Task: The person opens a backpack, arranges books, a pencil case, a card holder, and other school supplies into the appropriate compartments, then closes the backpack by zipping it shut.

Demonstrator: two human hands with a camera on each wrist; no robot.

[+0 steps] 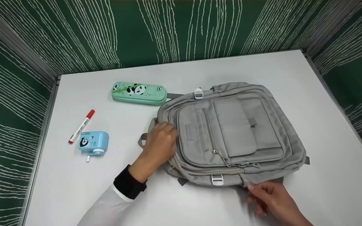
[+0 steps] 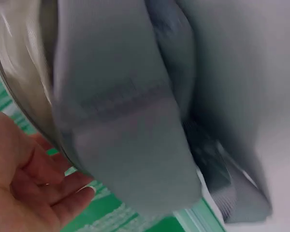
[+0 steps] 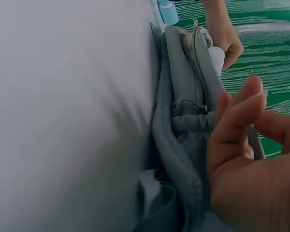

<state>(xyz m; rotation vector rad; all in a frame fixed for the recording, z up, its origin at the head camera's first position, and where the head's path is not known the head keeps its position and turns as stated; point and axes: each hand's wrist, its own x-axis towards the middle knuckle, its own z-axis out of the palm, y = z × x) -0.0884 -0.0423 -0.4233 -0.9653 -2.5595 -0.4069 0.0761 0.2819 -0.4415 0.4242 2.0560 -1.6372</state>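
Observation:
A grey backpack (image 1: 237,125) lies on its back with its front pockets facing up. At its top end, my left hand (image 1: 162,141) grips the edge of the main opening with curled fingers. In the left wrist view, the left hand (image 2: 34,183) is beside that rim, where a beige lining (image 2: 24,53) shows. My right hand (image 1: 273,199) pinches the fabric at the bag's near side between thumb and forefinger. The right wrist view shows the right hand (image 3: 251,159) with bent fingers next to the bag's side (image 3: 183,121); the exact contact is partly hidden there.
A green panda pencil case (image 1: 139,93) lies by the bag's far top corner. To the left are a red-capped marker (image 1: 81,126) and a blue crank pencil sharpener (image 1: 93,142). Green panels with white streaks (image 1: 181,31) border the white table (image 1: 200,204).

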